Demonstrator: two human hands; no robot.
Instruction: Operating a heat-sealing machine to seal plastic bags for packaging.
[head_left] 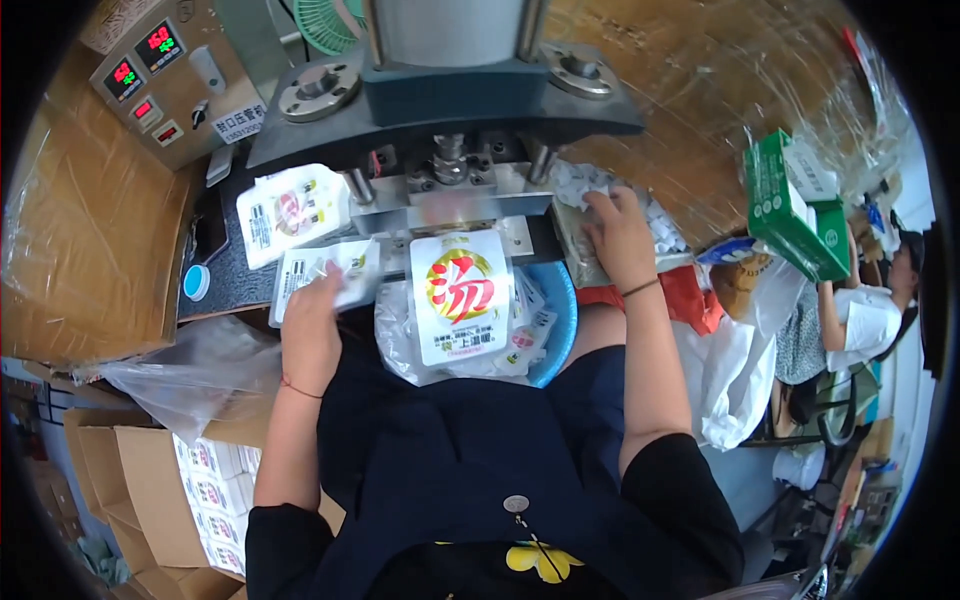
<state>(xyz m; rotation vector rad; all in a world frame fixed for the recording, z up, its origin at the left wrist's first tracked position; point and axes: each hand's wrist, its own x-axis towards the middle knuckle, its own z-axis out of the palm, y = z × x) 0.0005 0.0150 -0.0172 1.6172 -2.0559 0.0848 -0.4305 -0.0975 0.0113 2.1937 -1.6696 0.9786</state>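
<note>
White printed pouch [460, 297], one: upright at the press [450, 95], over a blue basin [568, 330] of pouches.
Basin set below, presumably as a catch; second pouch [298, 272] and small white pieces [668, 232] flank the press, likely for easy reach. Left hand [313, 300]: extended, fingers bent onto second pouch, blurred, grip unclear. Right hand [622, 235]: reaching forward, fingers part-spread beside the pieces; cannot tell if any is pinched.

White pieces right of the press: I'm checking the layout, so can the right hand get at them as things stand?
Very likely yes: the right hand is at the white pieces, its fingertips among or just above them, and nothing visible blocks the way.
</note>
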